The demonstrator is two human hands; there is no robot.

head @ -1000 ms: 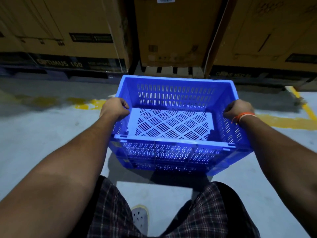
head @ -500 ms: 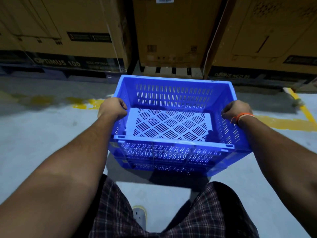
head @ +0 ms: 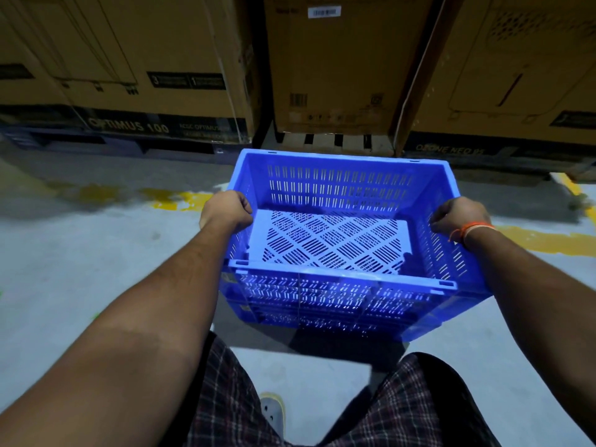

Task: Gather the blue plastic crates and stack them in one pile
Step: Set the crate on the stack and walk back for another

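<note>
Dim in here, with a cool bluish cast on the floor (head: 80, 269). Light falls from above, throwing a dark shadow under the crate (head: 342, 282). The boxes (head: 329, 66) behind sit murky, their print soft. Straight lines bow toward the edges.

Grey concrete floor (head: 80, 259) with worn yellow line markings (head: 545, 238). Large cardboard cartons (head: 154, 59) stand in a row on dark pallets (head: 96, 141). Lighting dim.

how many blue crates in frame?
1 for sure: the blue crate held by its side rims between left hand and right hand, above the floor. Extra rim lines below its front wall may be a second crate nested underneath; cannot tell.
</note>
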